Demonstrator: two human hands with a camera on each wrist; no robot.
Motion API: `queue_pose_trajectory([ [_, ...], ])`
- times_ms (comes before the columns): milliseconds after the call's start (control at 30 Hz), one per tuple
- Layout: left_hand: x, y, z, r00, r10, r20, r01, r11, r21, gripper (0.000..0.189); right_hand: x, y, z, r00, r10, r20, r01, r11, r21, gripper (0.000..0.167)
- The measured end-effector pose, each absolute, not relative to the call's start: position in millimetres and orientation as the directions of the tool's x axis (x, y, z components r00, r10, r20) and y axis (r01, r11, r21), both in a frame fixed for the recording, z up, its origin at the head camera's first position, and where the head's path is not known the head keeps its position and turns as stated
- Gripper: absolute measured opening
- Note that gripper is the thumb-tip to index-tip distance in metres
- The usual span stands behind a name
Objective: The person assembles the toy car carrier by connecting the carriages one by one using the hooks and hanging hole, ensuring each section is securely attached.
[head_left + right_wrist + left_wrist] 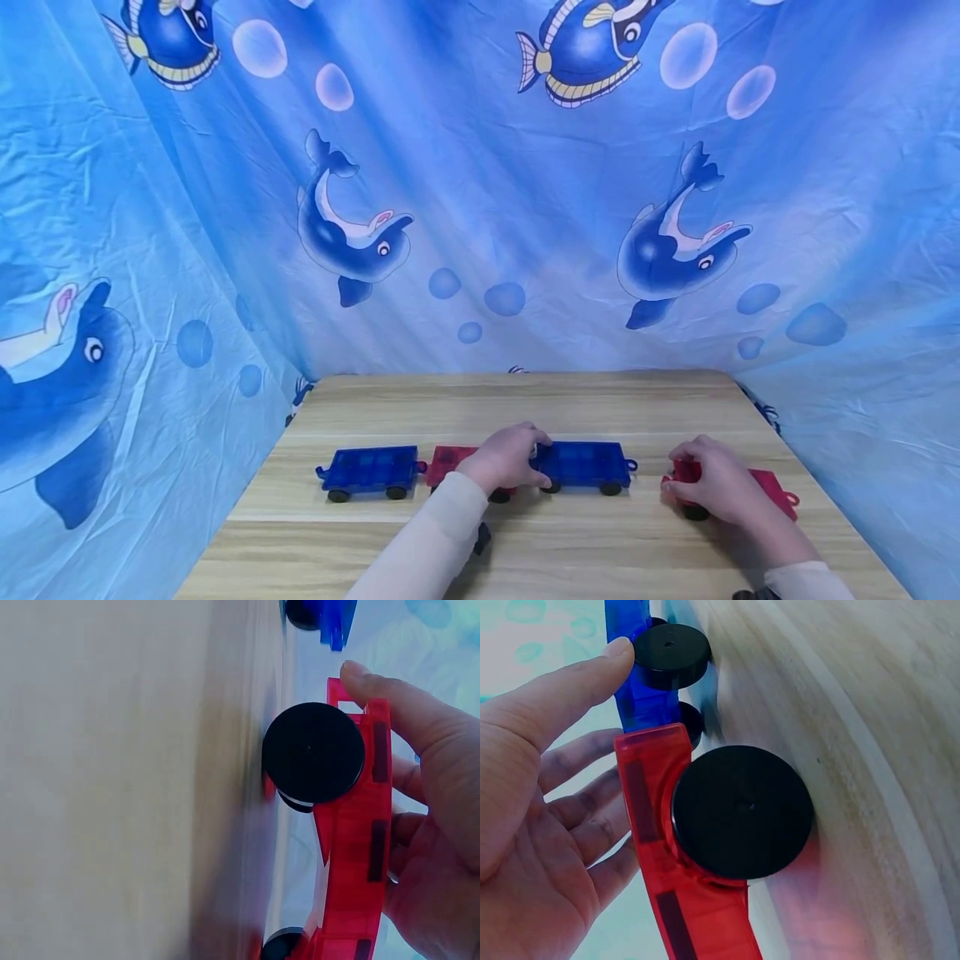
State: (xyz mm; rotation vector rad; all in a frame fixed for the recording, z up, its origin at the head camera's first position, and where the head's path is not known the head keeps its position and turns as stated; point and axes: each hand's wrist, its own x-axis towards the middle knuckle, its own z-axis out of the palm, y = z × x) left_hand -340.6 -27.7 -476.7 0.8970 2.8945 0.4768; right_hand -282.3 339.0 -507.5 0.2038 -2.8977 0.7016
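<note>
From a distance I am watching a person's left grip (504, 458), a bare hand, pinching the left end of a blue toy car (581, 462) between thumb and fingers, while the right grip (712, 479) is holding a red toy car (356, 889) by its left end. The blue car is standing on a wood-grain worktop (525, 400); the red one is sitting apart at its right, slightly angled, and I am not able to tell whether every wheel is touching down. Both are showing glossy, see-through bodies, black round wheels and a loop at the right end. Farther left, another red car (452, 458) is standing between the pinched blue car and a second blue car (372, 469), which is showing a hook at its left end. The left hand and sleeve (435, 537) are blocking part of that red car. Behind, a dolphin-printed curtain (480, 167) is hanging.
</note>
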Motion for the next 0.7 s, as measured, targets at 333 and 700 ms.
queue_pose_trajectory([
  [333, -340, -34, -477, -0.830, 0.557, 0.016, 0.530, 0.780, 0.333, 0.062, -294, 348, -508, -0.983, -0.056, 0.175, -0.130, 0.885, -0.447, 0.055],
  [700, -340, -38, -478, -0.822, 0.569, 0.021, 0.541, 0.768, 0.344, 0.063, -298, 349, -509, -0.979, -0.058, 0.197, -0.139, 0.895, -0.424, 0.058],
])
